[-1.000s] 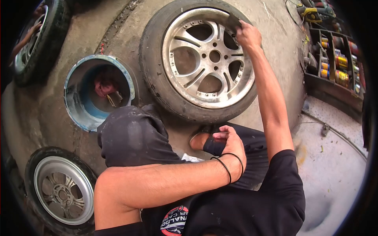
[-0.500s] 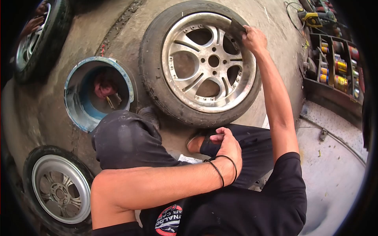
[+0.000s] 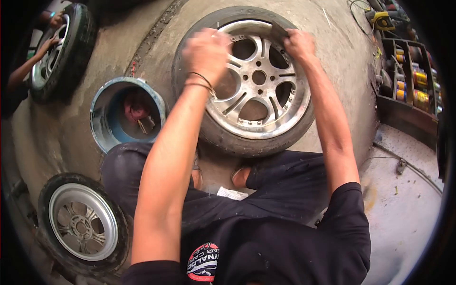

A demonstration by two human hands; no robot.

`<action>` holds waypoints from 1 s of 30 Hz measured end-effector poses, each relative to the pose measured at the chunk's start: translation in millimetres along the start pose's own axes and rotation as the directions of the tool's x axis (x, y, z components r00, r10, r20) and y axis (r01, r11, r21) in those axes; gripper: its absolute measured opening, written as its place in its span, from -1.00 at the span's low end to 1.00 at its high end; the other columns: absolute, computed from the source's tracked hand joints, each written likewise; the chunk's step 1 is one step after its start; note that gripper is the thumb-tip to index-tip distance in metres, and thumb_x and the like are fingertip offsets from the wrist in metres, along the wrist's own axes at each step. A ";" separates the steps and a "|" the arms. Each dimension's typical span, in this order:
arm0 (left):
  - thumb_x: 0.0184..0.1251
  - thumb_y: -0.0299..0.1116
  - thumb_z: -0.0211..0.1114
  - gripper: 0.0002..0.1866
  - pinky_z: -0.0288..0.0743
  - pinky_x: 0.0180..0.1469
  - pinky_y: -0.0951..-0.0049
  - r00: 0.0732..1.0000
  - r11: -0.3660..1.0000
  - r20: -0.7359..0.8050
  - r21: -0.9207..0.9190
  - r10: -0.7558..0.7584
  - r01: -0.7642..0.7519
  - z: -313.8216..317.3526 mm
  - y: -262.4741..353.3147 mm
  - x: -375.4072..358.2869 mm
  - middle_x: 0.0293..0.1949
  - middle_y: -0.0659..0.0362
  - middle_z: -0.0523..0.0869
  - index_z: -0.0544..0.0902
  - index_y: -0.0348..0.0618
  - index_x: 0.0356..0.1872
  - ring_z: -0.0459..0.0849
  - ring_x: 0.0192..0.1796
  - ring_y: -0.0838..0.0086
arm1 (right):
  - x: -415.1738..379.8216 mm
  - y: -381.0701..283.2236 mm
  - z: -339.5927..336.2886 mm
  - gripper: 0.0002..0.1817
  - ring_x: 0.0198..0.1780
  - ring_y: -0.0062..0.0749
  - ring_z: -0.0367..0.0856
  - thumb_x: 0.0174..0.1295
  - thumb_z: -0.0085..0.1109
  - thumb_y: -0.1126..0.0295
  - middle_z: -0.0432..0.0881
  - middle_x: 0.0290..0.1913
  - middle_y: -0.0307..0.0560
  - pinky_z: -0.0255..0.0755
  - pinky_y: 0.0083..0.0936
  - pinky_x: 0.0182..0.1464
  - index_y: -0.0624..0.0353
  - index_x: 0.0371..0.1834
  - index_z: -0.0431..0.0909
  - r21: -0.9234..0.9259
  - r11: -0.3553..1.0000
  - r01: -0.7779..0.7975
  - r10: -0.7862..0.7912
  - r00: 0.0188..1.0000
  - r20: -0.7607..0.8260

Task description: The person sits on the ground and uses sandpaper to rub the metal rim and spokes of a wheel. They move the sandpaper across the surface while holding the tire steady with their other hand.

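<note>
A silver alloy wheel with a black tyre lies flat on the floor in front of me. At the rim's upper right, my right hand is closed on a dark thin sheet, which lies along the rim edge. My left hand, smeared by motion, is over the upper left of the wheel and hides part of rim and tyre. Its fingers are too blurred to read. Two dark bands circle the left wrist.
A blue bucket with a reddish cloth inside stands left of the tyre. Another wheel lies at lower left. At upper left, a person's hands touch a tilted wheel. A box of cans stands at right.
My left hand has moved from my lap up over the left side of the wheel. My right hand, still holding the dark sheet, has shifted slightly left.
</note>
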State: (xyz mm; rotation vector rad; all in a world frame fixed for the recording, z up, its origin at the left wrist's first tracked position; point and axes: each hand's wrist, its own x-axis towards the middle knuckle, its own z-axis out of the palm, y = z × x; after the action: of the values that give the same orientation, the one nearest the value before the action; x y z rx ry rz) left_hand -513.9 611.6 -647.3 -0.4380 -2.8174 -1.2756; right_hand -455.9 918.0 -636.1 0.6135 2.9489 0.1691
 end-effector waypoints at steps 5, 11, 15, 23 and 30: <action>0.64 0.19 0.02 -0.38 0.14 0.54 -0.34 0.908 0.840 -0.250 0.357 -0.337 0.410 -9.5 -86.5 15.7 0.47 0.00 0.56 0.58 -0.07 0.39 0.40 0.58 0.05 | -8.0 19.0 -1.4 -0.65 0.03 0.08 0.83 0.33 0.30 0.19 0.85 -0.06 0.08 0.69 0.01 0.14 -0.15 0.16 0.81 0.049 0.999 -0.014 0.013 0.999 0.036; 0.66 0.32 -0.09 -0.25 -0.02 0.60 -0.46 0.862 0.826 -0.254 0.264 -0.439 0.499 13.7 -117.3 -3.7 0.55 -0.03 0.48 0.51 -0.07 0.50 0.35 0.63 0.01 | 0.5 6.8 7.3 -0.73 -0.12 0.18 0.81 0.34 0.31 0.16 0.83 -0.20 0.13 0.65 0.06 -0.03 -0.02 -0.01 0.82 0.132 0.984 0.118 -0.109 0.991 -0.072; 0.67 0.32 -0.11 -0.26 0.07 0.58 -0.42 0.884 0.854 -0.231 0.248 -0.406 0.457 9.4 -117.3 2.3 0.55 -0.02 0.51 0.52 -0.06 0.50 0.46 0.57 0.02 | 19.4 -37.3 12.4 -0.77 -0.13 0.16 0.83 0.36 0.27 0.20 0.82 -0.23 0.17 0.71 0.08 -0.02 0.03 -0.11 0.81 0.045 0.975 0.216 -0.211 0.973 -0.098; 0.68 0.29 -0.08 -0.30 0.16 0.53 -0.40 0.978 0.962 -0.153 0.213 -0.143 0.173 11.6 -115.0 -3.4 0.45 -0.01 0.62 0.53 -0.04 0.47 0.57 0.47 -0.01 | 32.7 -33.1 7.6 -0.82 -0.11 0.13 0.84 0.24 0.31 0.26 0.82 -0.24 0.16 0.73 0.01 -0.05 0.06 -0.22 0.81 0.009 0.976 0.216 -0.215 0.976 -0.036; 0.67 0.31 -0.08 -0.27 0.07 0.58 -0.43 0.957 0.934 -0.148 0.224 -0.251 0.279 12.2 -108.5 -6.6 0.48 -0.04 0.59 0.51 -0.07 0.49 0.49 0.55 0.02 | 3.8 34.6 7.7 -0.74 -0.15 0.12 0.84 0.34 0.27 0.22 0.84 -0.22 0.15 0.68 0.02 -0.02 -0.02 -0.03 0.84 0.080 0.990 0.120 -0.123 0.992 0.038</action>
State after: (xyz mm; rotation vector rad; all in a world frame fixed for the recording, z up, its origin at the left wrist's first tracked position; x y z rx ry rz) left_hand -534.6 550.9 -735.9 0.0281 -2.9519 -0.9286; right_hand -444.8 951.7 -639.4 0.4386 2.9514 0.0295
